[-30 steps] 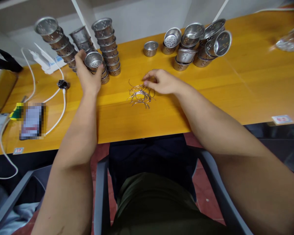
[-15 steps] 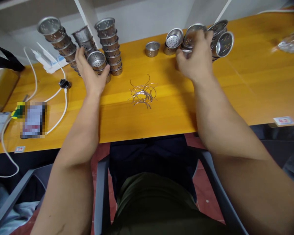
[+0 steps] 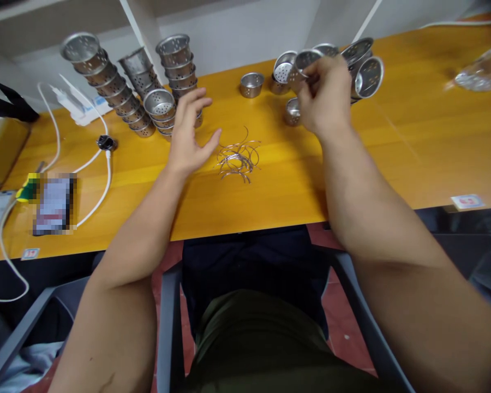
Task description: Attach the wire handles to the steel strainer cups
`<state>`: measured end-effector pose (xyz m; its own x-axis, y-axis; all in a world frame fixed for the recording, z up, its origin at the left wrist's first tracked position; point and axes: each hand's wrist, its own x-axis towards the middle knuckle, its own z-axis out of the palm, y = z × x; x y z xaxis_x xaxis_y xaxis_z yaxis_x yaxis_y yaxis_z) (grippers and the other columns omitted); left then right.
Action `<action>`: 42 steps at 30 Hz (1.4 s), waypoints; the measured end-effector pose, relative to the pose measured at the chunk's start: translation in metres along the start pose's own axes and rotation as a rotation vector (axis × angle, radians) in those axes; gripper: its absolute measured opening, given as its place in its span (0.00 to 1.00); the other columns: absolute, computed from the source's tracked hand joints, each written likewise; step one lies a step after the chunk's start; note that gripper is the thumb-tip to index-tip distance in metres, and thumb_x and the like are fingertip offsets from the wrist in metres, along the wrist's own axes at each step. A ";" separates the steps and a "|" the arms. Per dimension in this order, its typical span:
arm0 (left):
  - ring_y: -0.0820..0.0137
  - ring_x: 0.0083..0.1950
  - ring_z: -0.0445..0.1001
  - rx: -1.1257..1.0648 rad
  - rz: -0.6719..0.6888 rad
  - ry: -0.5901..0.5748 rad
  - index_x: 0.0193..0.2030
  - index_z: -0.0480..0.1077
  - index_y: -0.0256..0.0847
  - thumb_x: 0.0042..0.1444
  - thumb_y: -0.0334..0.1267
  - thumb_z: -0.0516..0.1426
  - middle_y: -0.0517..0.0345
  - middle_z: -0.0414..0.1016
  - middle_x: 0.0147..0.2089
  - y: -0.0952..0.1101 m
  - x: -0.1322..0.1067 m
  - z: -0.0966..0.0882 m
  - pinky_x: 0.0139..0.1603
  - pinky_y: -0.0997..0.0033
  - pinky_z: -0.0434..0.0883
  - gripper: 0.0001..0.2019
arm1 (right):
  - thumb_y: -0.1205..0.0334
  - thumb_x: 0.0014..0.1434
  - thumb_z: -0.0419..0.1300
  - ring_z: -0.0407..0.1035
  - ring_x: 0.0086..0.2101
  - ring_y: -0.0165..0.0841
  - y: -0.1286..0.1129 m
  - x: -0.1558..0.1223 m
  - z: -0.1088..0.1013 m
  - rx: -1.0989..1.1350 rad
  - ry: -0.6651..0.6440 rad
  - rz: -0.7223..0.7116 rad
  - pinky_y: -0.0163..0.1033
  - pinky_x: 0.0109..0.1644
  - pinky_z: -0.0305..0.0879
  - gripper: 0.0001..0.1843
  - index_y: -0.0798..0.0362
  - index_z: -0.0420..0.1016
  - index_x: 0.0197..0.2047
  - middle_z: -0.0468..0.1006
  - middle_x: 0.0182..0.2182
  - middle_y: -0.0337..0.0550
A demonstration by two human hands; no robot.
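Observation:
My right hand (image 3: 327, 93) grips a perforated metal cup (image 3: 301, 66) by its rim, lifted over the cups at the back right. Below it, a small metal cup (image 3: 292, 112) rests on the table. My left hand (image 3: 192, 134) holds nothing, its fingers apart, in front of the right-hand stack of perforated cups (image 3: 175, 57). Just left of that hand stands a shorter cup stack (image 3: 159, 106). A tangle of thin curved metal wires (image 3: 238, 158) lies between my hands. One lone cup (image 3: 251, 85) sits behind the wires.
A tall leaning cup stack (image 3: 106, 82) is at the left, beside a white power strip (image 3: 79, 112) with cables. A phone (image 3: 54, 203) lies near the left front edge. Tilted cups (image 3: 369, 77) and a clear plastic bag (image 3: 483, 71) are at the right.
My left hand has come off the short cup stack and moved right, towards the wires. My right hand has raised a cup from the group, uncovering a small cup beneath.

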<state>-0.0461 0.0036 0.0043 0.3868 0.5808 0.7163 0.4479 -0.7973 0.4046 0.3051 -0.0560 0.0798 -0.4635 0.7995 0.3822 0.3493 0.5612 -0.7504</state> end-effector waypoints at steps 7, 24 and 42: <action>0.33 0.98 0.69 -0.059 -0.068 -0.110 1.00 0.52 0.59 0.74 0.84 0.74 0.39 0.63 1.00 -0.012 -0.011 0.019 0.98 0.25 0.74 0.63 | 0.41 0.80 0.84 0.86 0.61 0.60 -0.014 0.005 0.060 -0.046 0.007 -0.087 0.63 0.67 0.93 0.27 0.38 0.89 0.74 0.90 0.58 0.53; 0.33 0.81 0.84 -0.052 0.072 -0.155 0.88 0.70 0.52 0.73 0.84 0.73 0.38 0.82 0.80 -0.012 -0.009 0.018 0.89 0.29 0.81 0.53 | 0.51 0.79 0.84 0.81 0.64 0.61 0.014 -0.006 0.052 -0.311 0.079 -0.196 0.70 0.75 0.86 0.17 0.44 0.85 0.60 0.77 0.71 0.58; 0.31 0.80 0.85 -0.056 0.121 -0.200 0.89 0.66 0.51 0.74 0.79 0.74 0.38 0.82 0.79 -0.010 -0.014 0.041 0.93 0.24 0.74 0.52 | 0.25 0.86 0.76 0.80 0.39 0.49 0.048 0.019 0.080 0.051 0.279 0.059 0.56 0.48 0.90 0.28 0.41 0.82 0.52 0.80 0.37 0.45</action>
<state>-0.0233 0.0097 -0.0330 0.5890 0.4973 0.6370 0.3457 -0.8675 0.3576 0.2485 -0.0307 0.0078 -0.1992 0.8622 0.4657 0.3245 0.5065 -0.7989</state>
